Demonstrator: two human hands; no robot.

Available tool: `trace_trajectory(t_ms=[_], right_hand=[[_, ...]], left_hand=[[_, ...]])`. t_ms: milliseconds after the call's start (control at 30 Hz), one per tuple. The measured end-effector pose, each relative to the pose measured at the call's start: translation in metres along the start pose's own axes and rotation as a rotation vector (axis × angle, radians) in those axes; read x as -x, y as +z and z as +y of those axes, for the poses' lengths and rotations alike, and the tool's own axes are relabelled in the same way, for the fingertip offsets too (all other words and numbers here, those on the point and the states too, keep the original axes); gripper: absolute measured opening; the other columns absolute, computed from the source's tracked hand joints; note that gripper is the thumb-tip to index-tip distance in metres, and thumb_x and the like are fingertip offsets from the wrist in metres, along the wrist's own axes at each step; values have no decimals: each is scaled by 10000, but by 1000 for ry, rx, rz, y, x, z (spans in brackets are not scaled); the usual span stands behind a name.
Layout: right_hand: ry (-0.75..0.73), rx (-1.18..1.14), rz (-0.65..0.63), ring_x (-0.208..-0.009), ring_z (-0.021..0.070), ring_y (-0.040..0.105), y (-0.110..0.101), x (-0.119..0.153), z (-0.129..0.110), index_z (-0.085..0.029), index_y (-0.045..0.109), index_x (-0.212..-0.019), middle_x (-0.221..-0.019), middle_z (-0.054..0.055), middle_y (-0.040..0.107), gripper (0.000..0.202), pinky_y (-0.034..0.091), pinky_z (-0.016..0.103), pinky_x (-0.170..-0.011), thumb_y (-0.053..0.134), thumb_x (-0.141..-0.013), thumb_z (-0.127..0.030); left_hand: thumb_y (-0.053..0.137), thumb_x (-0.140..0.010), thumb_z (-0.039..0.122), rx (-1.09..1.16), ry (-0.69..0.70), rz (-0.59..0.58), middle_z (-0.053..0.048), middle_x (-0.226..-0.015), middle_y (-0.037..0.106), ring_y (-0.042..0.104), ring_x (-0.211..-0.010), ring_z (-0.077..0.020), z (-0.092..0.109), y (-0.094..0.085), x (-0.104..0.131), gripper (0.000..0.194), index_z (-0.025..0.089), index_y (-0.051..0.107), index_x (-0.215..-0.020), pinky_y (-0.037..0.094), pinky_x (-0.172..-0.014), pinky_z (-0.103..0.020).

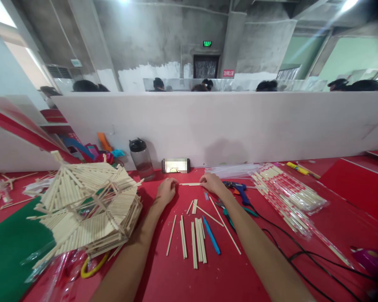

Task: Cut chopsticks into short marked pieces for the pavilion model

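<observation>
A short row of thin wooden sticks [189, 184] lies crosswise on the red tabletop between my hands. My left hand [167, 190] has its fingers curled together at the left end of the sticks. At the right end, my right hand [211, 183] pinches them with closed fingertips. Nearer to me lie several cut sticks [194, 245] in small groups, a short pair [194, 206], and a blue pen [211, 235]. Beside my right forearm are green-handled pliers [228, 218] and a blue glue gun [243, 196].
A large model built of sticks [91, 205] stands at left, partly over a green mat [15, 247]. A water bottle [141, 159] and a phone [175, 165] stand by the white partition [192, 126]. Bagged sticks [290, 193], a yellow marker [297, 168] and black cables [290, 235] occupy the right.
</observation>
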State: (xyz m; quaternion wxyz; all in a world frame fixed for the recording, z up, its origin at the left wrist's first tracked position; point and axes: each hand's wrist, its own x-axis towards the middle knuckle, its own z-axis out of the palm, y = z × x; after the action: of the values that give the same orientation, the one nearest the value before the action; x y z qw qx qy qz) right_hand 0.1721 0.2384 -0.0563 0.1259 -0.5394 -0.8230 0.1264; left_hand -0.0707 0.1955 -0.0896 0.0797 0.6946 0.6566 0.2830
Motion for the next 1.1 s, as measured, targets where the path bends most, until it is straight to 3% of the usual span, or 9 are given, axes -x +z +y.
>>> trace_trajectory(t_ms=[167,333,600,1100], right_hand=[[-6,3,3,-857,175,665,1,0,1,-204,751,-945,-948,56,746,166,432,226,-716,661,-817,-260],[-12,0,1,-856,173,667,3,0,4,-216,752,-952,-936,50,749,170,433,223,-720,663,-817,-266],[-10,-8,10,-858,176,671,5,-1,4,-216,752,-932,-927,44,752,156,431,224,-706,668,-808,-259],[-13,0,3,-853,172,671,8,-3,6,-217,748,-938,-925,41,752,155,434,222,-715,659,-820,-268]], left_hand=[[446,-883,153,-156,142,-72,-86,-963,641,593,-931,-210,3,-11,11,272,187,686,-1007,447,-807,-295],[420,-906,222,-310,225,-201,-97,-991,623,590,-950,-233,12,-20,23,349,247,667,-1151,452,-766,-302],[341,-943,262,-406,194,-309,-103,-1074,672,641,-937,-258,26,-23,32,440,290,517,-1346,465,-772,-340],[335,-949,272,-436,125,-340,-131,-1164,677,660,-979,-281,34,-25,33,463,294,461,-1394,484,-804,-385]])
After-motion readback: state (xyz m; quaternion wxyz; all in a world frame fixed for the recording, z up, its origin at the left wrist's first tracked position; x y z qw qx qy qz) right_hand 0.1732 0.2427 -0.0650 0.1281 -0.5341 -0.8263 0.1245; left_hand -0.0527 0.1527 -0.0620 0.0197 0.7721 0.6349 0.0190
